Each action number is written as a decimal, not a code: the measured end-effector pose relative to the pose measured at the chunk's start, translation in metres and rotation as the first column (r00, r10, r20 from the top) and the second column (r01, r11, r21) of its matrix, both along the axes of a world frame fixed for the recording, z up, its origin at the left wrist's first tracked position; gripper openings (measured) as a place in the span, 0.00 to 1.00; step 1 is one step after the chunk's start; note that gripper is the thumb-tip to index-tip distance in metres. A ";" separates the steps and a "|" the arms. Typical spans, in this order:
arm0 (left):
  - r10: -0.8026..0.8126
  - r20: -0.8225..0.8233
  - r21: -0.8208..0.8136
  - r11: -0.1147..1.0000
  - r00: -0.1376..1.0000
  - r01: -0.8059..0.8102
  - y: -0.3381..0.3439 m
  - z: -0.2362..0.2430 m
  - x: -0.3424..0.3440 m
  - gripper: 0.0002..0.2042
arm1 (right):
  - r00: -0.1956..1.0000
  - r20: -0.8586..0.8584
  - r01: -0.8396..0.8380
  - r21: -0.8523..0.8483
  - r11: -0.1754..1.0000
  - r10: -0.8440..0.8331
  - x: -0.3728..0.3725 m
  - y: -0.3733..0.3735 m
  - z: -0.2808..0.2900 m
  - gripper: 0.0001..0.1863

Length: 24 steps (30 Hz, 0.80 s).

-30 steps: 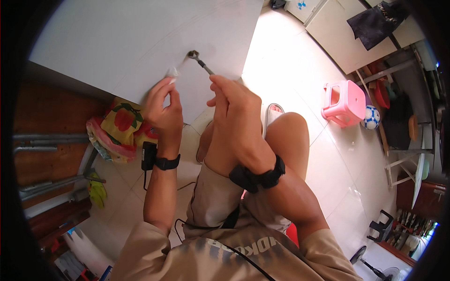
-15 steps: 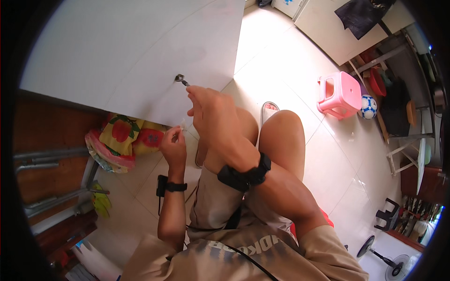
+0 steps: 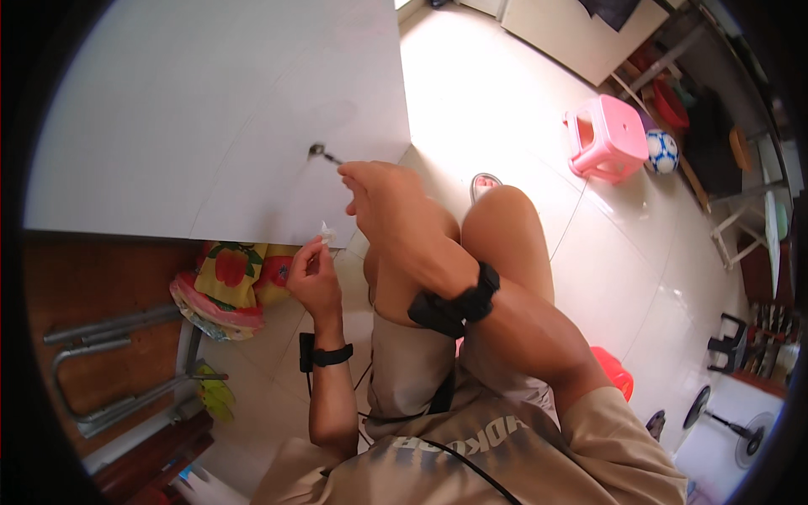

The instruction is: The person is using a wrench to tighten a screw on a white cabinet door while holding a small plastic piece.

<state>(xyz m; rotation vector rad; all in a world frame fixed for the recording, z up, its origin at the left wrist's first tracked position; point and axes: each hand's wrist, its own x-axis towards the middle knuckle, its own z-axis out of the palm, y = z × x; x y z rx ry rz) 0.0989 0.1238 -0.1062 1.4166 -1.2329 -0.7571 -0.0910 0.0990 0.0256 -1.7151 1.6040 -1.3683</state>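
My right hand (image 3: 379,198) is closed round a slim dark-handled tool with a rounded metal head (image 3: 316,150). Its head is over the white tabletop (image 3: 210,118), blurred, and I cannot tell whether it touches. Most of the handle is hidden by the hand. Lower and to the left, near the tabletop's edge, my left hand (image 3: 316,273) pinches a small crumpled whitish scrap (image 3: 326,232) between thumb and fingertips. Its material is unclear. Both wrists wear black bands.
Fruit-printed bags (image 3: 227,286) lie under the tabletop's edge, near grey metal tube legs (image 3: 109,337). To the right stand a pink plastic stool (image 3: 619,135) and a blue-and-white ball (image 3: 662,151). A fan (image 3: 749,438) is at the lower right. My knees are below my hands.
The view has shifted, so the tabletop and the stool sit differently in it. The tool's head has turned a little in my right hand. The left hand keeps its pinch on the scrap.
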 end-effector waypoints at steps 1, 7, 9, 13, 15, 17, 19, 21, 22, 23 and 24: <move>-0.010 -0.036 -0.016 1.000 0.999 0.010 0.000 0.000 -0.003 0.05 | 1.000 0.008 0.023 0.003 1.000 -0.023 0.003 0.003 -0.003 0.10; -0.005 0.014 -0.015 1.000 1.000 0.006 0.005 0.009 -0.004 0.05 | 0.998 -0.041 0.054 -0.076 0.996 -0.057 0.009 0.018 0.013 0.14; -0.010 -0.002 0.008 1.000 1.000 0.010 0.002 0.015 -0.002 0.05 | 0.999 0.025 0.025 -0.066 0.997 -0.023 0.006 0.009 0.009 0.14; 0.045 0.100 -0.064 0.997 0.994 -0.039 -0.017 0.043 -0.010 0.05 | 0.981 0.181 0.102 -0.203 0.974 -0.065 0.011 0.005 0.014 0.15; 0.012 0.078 -0.123 0.992 0.997 -0.003 -0.035 0.064 -0.018 0.05 | 0.997 0.037 0.075 -0.070 0.995 -0.073 -0.002 -0.008 0.003 0.13; 0.002 0.172 -0.273 0.961 0.985 0.046 -0.054 0.080 -0.015 0.05 | 0.993 -0.101 0.061 0.069 0.996 -0.054 -0.003 -0.009 -0.003 0.12; -0.009 0.188 -0.337 0.939 0.982 0.073 -0.069 0.101 -0.020 0.04 | 0.998 0.054 0.028 -0.126 0.992 -0.021 -0.003 -0.005 0.004 0.09; -0.003 0.203 -0.407 0.909 0.979 0.087 -0.079 0.117 -0.030 0.04 | 0.999 0.042 0.032 -0.053 0.998 -0.030 -0.005 -0.005 0.010 0.09; -0.005 0.169 -0.390 0.918 0.986 0.072 -0.083 0.123 -0.036 0.04 | 0.999 0.022 0.028 0.017 0.999 -0.028 -0.005 -0.004 0.011 0.09; -0.009 0.131 -0.375 0.925 0.991 0.058 -0.086 0.126 -0.040 0.03 | 0.999 0.027 0.037 0.019 0.999 -0.037 -0.004 -0.005 0.011 0.09; -0.016 0.136 -0.373 0.925 0.991 0.066 -0.086 0.124 -0.042 0.03 | 1.000 0.002 -0.002 0.092 0.996 0.002 -0.004 -0.005 0.012 0.09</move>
